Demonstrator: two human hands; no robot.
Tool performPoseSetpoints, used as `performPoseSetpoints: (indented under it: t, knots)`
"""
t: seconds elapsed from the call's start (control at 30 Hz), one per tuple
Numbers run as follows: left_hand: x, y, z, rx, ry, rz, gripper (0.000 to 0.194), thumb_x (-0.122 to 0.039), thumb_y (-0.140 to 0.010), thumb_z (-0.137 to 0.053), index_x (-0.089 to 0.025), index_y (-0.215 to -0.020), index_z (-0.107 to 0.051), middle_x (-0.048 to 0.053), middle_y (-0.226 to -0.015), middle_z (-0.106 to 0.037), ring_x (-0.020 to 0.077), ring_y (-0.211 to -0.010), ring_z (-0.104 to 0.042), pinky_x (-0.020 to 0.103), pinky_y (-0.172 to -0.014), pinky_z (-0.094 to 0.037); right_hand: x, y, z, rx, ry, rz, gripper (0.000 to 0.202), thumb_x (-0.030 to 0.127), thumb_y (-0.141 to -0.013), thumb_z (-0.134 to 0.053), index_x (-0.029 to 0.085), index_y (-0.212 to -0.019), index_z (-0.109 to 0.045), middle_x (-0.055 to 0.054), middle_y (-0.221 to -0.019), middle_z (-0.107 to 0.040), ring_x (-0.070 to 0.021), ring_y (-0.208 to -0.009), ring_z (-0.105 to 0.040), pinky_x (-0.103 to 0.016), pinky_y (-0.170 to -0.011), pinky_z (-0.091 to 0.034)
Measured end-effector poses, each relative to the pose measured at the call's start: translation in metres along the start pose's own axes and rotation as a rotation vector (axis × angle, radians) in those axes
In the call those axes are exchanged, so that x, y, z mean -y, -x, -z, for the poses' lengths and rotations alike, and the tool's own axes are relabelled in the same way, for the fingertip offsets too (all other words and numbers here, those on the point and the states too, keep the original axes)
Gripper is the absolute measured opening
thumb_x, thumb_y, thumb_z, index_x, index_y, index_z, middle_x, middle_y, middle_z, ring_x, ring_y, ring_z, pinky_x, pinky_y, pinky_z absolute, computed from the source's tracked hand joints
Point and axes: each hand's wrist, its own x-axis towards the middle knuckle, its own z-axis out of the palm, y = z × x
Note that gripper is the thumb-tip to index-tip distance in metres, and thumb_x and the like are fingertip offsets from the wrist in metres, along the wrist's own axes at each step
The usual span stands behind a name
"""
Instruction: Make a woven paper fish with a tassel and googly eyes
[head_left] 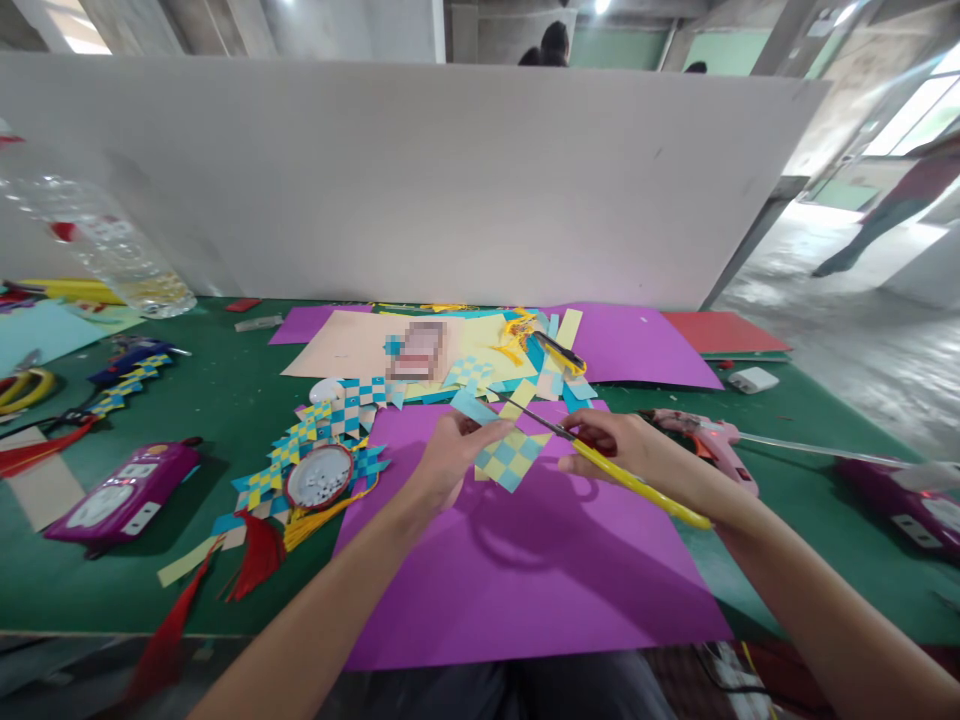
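Your left grip [448, 452] holds woven paper [514, 460], your right grip [626, 440] yellow scissors [645, 487] (bottle label [109, 230] too blurred to read).

2 hands [448, 452], 2 pwr strips [131, 492], 1 btl [120, 247]

Matt paper and shiny plastic before you
Your woven paper piece [513, 460] looks smooth and matt, as does the purple sheet [525, 590]; your scissors [604, 462] join metal blades [538, 419] to smooth yellow plastic handles [652, 491]. You also have a glossy plastic purple case [127, 495], a clear, ribbed plastic bottle [97, 230] (rather reflective), and a red tassel [257, 558] of soft-looking thread.
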Motion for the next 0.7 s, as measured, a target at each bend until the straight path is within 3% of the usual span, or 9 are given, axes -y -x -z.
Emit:
performPoseSetpoints:
  t: [0.7]
  knots:
    - [0.0007, 0.0011, -0.0029, -0.044, 0.009, 0.048, 0.017, -0.026, -0.062, -0.082, -0.019, -0.068, -0.068, 0.000, -0.067, -0.066, 0.0133, -0.061, -0.058, 0.023, -0.056, -0.045, -0.0015, -0.0028, -0.0041, -0.017, -0.029, 0.009, 0.038, 0.051, -0.079, -0.064, 0.019, -0.101, -0.062, 0.001, -0.071, -0.061, -0.0134, -0.062, -0.050, -0.026, -0.057, -0.040]
